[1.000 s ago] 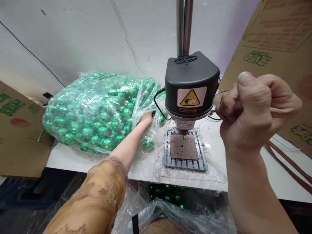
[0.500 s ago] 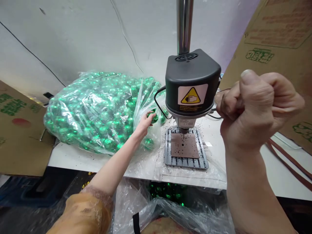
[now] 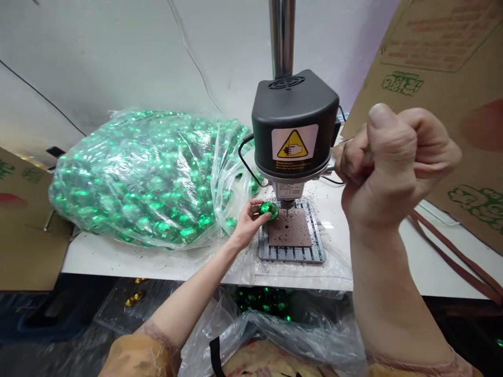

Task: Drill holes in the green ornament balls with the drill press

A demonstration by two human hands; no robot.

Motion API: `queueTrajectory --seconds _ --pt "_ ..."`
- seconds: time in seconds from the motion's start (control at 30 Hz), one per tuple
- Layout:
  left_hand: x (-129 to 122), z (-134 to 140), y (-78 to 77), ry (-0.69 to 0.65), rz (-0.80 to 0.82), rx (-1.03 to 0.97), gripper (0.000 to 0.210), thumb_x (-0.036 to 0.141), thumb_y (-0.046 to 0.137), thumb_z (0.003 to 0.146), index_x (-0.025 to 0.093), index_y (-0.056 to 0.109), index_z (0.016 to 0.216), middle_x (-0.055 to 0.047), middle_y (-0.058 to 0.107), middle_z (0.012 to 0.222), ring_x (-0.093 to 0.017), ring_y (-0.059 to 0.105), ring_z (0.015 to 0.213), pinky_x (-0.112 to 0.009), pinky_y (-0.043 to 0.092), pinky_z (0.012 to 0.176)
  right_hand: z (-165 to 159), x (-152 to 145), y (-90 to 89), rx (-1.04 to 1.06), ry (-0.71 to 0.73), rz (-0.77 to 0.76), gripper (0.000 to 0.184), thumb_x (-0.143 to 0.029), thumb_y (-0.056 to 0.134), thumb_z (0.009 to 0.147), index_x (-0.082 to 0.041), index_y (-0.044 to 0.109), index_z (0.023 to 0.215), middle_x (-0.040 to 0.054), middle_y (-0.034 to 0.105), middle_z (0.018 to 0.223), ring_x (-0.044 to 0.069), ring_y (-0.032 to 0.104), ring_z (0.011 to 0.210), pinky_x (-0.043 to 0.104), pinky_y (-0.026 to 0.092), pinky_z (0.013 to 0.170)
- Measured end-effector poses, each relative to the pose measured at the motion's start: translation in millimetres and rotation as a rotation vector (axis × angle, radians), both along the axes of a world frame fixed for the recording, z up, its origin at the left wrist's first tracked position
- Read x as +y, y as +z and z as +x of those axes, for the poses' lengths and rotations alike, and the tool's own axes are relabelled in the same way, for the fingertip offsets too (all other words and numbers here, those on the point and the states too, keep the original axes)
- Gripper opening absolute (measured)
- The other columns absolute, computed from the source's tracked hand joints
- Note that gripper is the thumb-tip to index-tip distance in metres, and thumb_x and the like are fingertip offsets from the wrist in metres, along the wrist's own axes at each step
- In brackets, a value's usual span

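My left hand (image 3: 248, 226) pinches a shiny green faceted ball (image 3: 269, 210) between thumb and fingers. It holds the ball by the left edge of a brown square plate (image 3: 293, 233), close to the bit of a small black drill press (image 3: 294, 107). The plate has a dark hole and lies on the slotted metal base (image 3: 319, 251). On the machine's right side, my right hand (image 3: 393, 167) is wrapped round its feed lever (image 3: 329, 170), most of which the fingers hide.
A large clear plastic bag (image 3: 133, 183) full of green balls lies left of the machine. Dark shavings dot the white table (image 3: 129, 257). Cardboard boxes stand left (image 3: 27, 225) and right (image 3: 440, 47). Below the table edge, an open clear bag (image 3: 314, 327) has green balls inside.
My left hand has come away from the bag's mouth with the green ball, moving right and down to the drill press base. My right hand keeps its hold on the lever. The view has shifted slightly.
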State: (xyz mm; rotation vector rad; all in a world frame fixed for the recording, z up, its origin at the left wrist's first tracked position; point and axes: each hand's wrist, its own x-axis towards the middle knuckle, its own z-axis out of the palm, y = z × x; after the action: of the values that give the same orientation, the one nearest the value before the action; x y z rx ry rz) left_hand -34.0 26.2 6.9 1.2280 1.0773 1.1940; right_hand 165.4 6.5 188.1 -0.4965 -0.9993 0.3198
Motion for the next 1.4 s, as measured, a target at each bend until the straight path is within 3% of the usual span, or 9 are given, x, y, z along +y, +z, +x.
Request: queueTrajectory --seconds 0.17,0.33,0.67,1.0,1.4 --pt "1 5 -10.2 -0.084 0.09 0.145 0.053 0.041 0.091 0.073 0.02 0.064 0.115 -0.007 0.071 0.117 -0.022 0.066 0.111 -0.037 0.048 0.103 -2 -1 0.2 -0.001 0.003 0.023 0.042 -0.022 0.063 0.09 -0.02 0.035 0.059 -0.0087 0.039 0.045 0.003 0.034 0.04 0.025 0.026 0.042" --pt "1 10 -11.6 -0.141 0.094 0.149 0.057 0.043 0.091 0.074 0.02 0.065 0.119 -0.009 0.072 0.118 -0.025 0.067 0.115 -0.039 0.05 0.104 -1 1 -0.3 0.001 0.012 0.041 0.041 -0.022 0.064 0.089 -0.022 0.036 0.059 -0.0083 0.039 0.045 0.004 0.033 0.041 0.027 0.026 0.043" --pt "-7 21 -3.8 -0.166 0.203 0.275 0.056 0.038 0.09 0.074 0.019 0.064 0.119 -0.008 0.071 0.117 -0.025 0.066 0.112 -0.038 0.051 0.102 -1 3 -0.7 0.001 0.03 0.054 0.043 -0.025 0.065 0.089 -0.023 0.035 0.058 -0.0078 0.039 0.045 0.006 0.029 0.042 0.029 0.024 0.046" --pt "-16 35 -11.2 -0.133 0.207 0.335 0.056 0.033 0.087 0.075 0.02 0.063 0.124 -0.009 0.069 0.124 -0.027 0.066 0.116 -0.043 0.051 0.106 2 5 -6.3 -0.093 -0.056 -0.015 0.048 -0.041 0.062 0.092 -0.023 0.031 0.061 -0.0047 0.034 0.05 0.009 0.03 0.045 0.032 0.028 0.049" --pt "-22 31 -16.9 -0.139 0.23 0.362 0.06 0.034 0.087 0.078 0.022 0.06 0.131 -0.011 0.067 0.132 -0.03 0.063 0.127 -0.05 0.048 0.114 3 0 -2.2 -0.075 0.019 0.011 0.045 -0.027 0.064 0.091 -0.022 0.033 0.058 -0.0058 0.036 0.046 0.006 0.029 0.043 0.031 0.025 0.046"
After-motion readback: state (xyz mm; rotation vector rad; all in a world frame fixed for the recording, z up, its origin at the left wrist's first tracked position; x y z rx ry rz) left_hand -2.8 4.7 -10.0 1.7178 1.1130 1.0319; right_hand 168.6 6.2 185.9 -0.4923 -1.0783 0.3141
